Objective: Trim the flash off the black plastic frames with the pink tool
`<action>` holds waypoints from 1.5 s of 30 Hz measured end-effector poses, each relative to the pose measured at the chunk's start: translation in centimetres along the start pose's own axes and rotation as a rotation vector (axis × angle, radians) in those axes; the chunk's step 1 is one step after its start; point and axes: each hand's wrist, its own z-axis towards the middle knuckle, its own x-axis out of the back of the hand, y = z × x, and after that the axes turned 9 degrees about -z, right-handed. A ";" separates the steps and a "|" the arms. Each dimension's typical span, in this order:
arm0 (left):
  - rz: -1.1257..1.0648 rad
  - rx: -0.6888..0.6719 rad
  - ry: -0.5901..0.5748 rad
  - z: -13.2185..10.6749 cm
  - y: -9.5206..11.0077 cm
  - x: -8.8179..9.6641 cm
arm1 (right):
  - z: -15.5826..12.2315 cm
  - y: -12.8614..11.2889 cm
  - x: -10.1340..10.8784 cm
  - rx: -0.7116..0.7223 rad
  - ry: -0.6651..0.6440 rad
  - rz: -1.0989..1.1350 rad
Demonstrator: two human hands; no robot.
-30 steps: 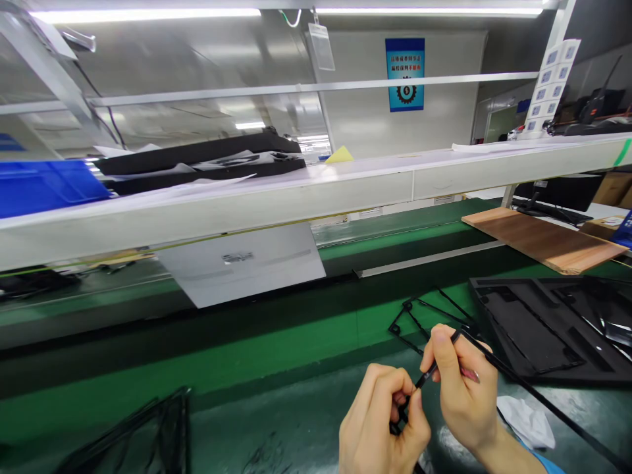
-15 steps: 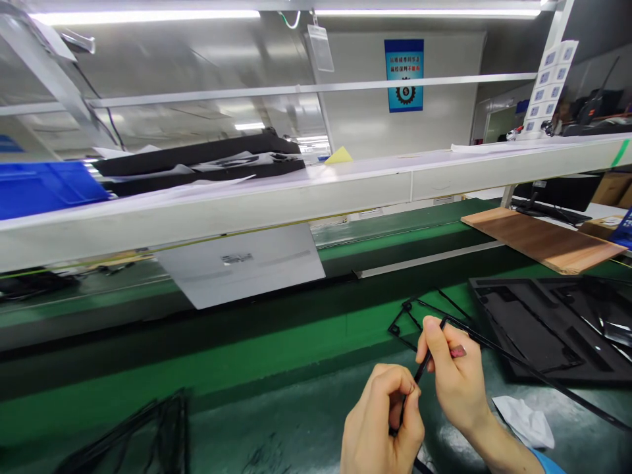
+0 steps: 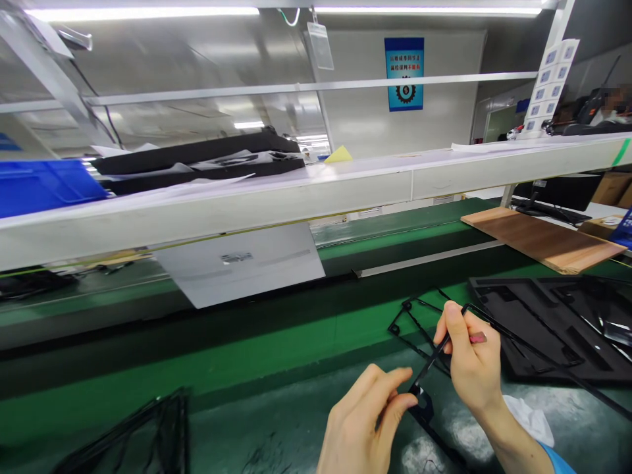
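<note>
One thin black frame (image 3: 433, 359) between the right fingers (image 3: 456, 325)

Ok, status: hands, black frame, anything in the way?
Right hand pinching black frame, held slanted. Left hand close by; thumb and forefinger parted, contact unclear. Crumpled white cloth near right hand, not visibly blocking.

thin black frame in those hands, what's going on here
A person's right hand pinches a thin black frame near one corner. The left hand is beside it, thumb and forefinger parted; whether they touch it is hard to tell. Behind, another black frame lies on the green worktop, with a black tray to the right.
</note>
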 end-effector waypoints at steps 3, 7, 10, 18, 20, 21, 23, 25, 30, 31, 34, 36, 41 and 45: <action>0.026 -0.077 0.032 0.1 0.1 -0.6 | -0.3 0.1 -0.1 0.003 -0.034 -0.011; 0.117 -0.250 0.113 0.2 0.5 -1.9 | -0.9 -0.1 -0.6 0.011 -0.054 -0.009; 0.229 -0.345 0.201 0.2 0.9 -2.5 | -1.0 -0.3 -0.8 0.006 -0.054 0.007; -0.297 -0.139 0.214 1.0 3.0 -2.3 | 0.1 -0.4 -0.6 -0.128 0.015 0.072; -0.508 -0.090 0.227 1.0 3.5 -2.4 | 0.2 -0.1 -0.6 -0.171 -0.016 0.093; -0.607 -0.057 0.227 0.9 3.6 -2.4 | 0.2 0.1 -0.7 -0.189 -0.032 0.103; -0.757 0.042 0.229 0.7 3.6 -2.4 | 0.1 0.3 -0.7 -0.219 -0.057 0.122; -0.799 0.177 0.230 0.4 3.3 -2.1 | 0.1 0.5 -0.7 -0.235 -0.064 0.126; -0.457 0.299 0.143 0.5 1.8 -0.5 | 0.2 0.1 -0.6 -0.210 -0.034 0.080; -0.359 0.264 0.116 0.5 1.5 -0.2 | 0.1 0.1 -0.6 -0.196 -0.024 0.067; -0.115 0.127 0.053 0.5 0.7 0.3 | 0.0 -0.1 -0.4 -0.141 0.005 0.011; -0.036 0.046 0.023 0.3 0.4 0.4 | -0.2 0.0 -0.3 -0.099 0.029 -0.037; 0.027 -0.049 -0.057 -0.2 0.1 1.2 | -0.2 0.2 0.0 -0.061 0.064 -0.094; 0.039 -0.091 -0.236 0.1 0.0 3.0 | 0.1 0.4 0.2 -0.101 0.049 -0.088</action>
